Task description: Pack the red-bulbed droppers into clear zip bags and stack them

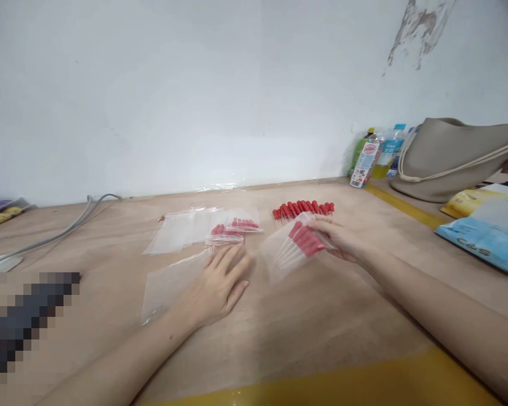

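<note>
My left hand [220, 285] lies palm down, fingers released, over a flat bag's [169, 282] edge on the tabletop [254, 349]. My right hand [336, 237] grips a bag [275, 265] holding red-ended sticks [307, 239]; beyond, a row of matching sticks [298, 207].

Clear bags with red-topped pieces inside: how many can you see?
3 visible: one bag in the right hand, and two bags overlapping on the table, just beyond the left hand. More may be hidden underneath.
</note>
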`<state>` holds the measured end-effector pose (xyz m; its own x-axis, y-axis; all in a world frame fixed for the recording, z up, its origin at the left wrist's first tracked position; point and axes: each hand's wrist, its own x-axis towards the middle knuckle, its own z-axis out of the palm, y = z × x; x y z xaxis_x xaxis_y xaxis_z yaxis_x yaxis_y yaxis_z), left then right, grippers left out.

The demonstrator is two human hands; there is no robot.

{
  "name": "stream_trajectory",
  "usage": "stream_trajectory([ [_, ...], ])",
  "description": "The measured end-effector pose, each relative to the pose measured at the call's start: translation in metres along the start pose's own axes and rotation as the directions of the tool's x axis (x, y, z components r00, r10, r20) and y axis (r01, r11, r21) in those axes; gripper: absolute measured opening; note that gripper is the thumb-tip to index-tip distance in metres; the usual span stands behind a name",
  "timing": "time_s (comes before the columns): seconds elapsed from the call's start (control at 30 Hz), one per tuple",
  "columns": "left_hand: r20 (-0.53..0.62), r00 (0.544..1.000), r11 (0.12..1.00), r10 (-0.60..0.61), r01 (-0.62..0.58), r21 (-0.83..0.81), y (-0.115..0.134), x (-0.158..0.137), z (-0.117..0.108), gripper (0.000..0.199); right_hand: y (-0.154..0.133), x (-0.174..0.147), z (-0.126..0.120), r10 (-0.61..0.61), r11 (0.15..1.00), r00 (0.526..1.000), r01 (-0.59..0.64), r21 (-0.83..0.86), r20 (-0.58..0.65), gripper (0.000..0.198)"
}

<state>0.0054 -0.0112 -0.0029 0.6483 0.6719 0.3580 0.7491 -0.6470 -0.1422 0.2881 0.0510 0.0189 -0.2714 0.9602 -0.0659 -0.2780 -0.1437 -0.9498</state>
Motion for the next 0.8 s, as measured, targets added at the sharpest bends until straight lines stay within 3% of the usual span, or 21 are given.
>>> stream_trajectory([
  [0.07,0.019,0.977,0.969,-0.214,0.210,0.129,0.006,-0.001,-0.002,0.045,-0.009,0.007,-0.004,-0.045,0.997,0.992,0.053,0.064,-0.117,0.006],
  [0.13,0.099,0.909,0.896,-0.406,0.374,0.240,0.011,-0.001,-0.006,0.052,-0.012,0.016,0.000,-0.080,0.985,0.983,0.104,0.139,-0.164,0.010],
  [0.2,0.190,0.839,0.844,-0.510,0.447,0.297,0.015,0.000,-0.009,0.056,-0.010,0.029,0.011,-0.112,0.963,0.976,0.152,0.224,-0.185,0.010],
  [0.27,0.238,0.806,0.830,-0.541,0.468,0.303,0.018,0.001,-0.012,0.057,-0.002,0.044,0.029,-0.107,0.948,0.976,0.158,0.277,-0.190,0.012],
  [0.33,0.239,0.822,0.847,-0.517,0.451,0.283,0.022,0.001,-0.012,0.057,0.008,0.060,0.050,-0.071,0.937,0.968,0.147,0.317,-0.242,0.014],
  [0.4,0.223,0.865,0.885,-0.450,0.399,0.239,0.026,0.000,-0.011,0.057,0.018,0.074,0.070,-0.016,0.945,0.954,0.113,0.308,-0.301,0.016],
  [0.53,0.179,0.944,0.961,-0.276,0.269,0.063,0.032,-0.002,-0.007,0.059,0.028,0.088,0.091,0.094,0.972,0.954,-0.026,0.233,-0.283,0.018],
  [0.7,0.099,0.987,0.989,-0.124,0.131,-0.070,0.007,0.002,-0.012,0.053,0.014,0.072,0.071,0.231,0.971,0.954,-0.238,-0.014,-0.189,0.011],
  [0.8,0.191,0.978,0.985,0.087,-0.056,-0.160,-0.019,0.005,-0.025,0.044,-0.001,0.061,0.046,0.227,0.908,0.956,-0.276,-0.314,-0.184,0.016],
])
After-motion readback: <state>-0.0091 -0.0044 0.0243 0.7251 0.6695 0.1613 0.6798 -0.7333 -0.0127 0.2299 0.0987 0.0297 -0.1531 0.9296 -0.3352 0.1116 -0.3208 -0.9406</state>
